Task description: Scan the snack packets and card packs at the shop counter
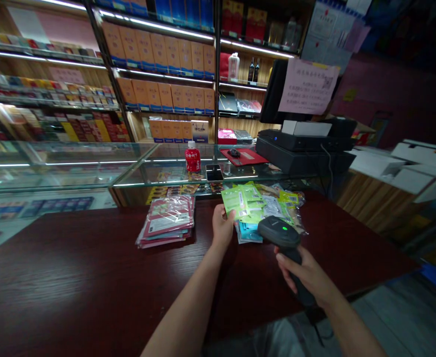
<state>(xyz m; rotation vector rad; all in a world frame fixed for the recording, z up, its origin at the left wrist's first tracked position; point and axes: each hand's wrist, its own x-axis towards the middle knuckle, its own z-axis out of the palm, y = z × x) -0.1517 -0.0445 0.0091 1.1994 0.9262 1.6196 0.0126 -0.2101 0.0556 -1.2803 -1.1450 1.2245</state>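
Note:
My left hand pinches the near left corner of a flat green packet, whose white label faces up. In my right hand is a black barcode scanner with a green light on top, its head turned toward the packet. Fingers wrap round the scanner's handle. Behind and beneath the held packet lies a heap of packets, among them green ones, a clear bag and a blue packet. To the left rests a stack of red packets in clear wrap.
A glass counter runs behind the dark wooden table. On it stand a red bottle, a phone and a mouse on a red mat. A monitor and black machines are at right, before stocked shelves.

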